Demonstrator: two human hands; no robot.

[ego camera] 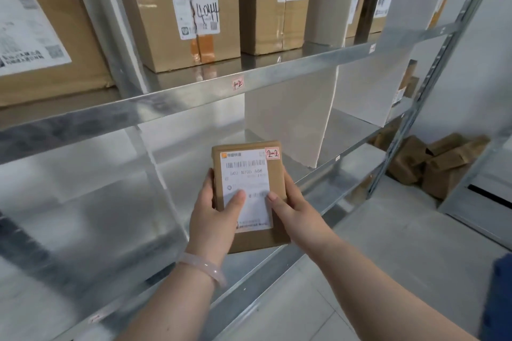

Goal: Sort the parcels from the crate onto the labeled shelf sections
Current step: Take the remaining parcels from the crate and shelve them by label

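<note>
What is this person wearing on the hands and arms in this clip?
Both forearms are bare, with no sleeves or gloves in view. The left hand has a pale, translucent pinkish bangle around its wrist. The right hand shows no jewellery or watch. Fingernails look short and unpainted.

A parcel depot or stockroom: galvanised steel shelving [194,97] carries a handwritten section tag [237,83], and above that tag stand cardboard cartons [171,14] bearing barcoded shipping labels and marker-written numbers.

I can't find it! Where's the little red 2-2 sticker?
The 2-2 sticker sits on the top right corner of the parcel held by both hands, low centre, before the shelf.
</note>
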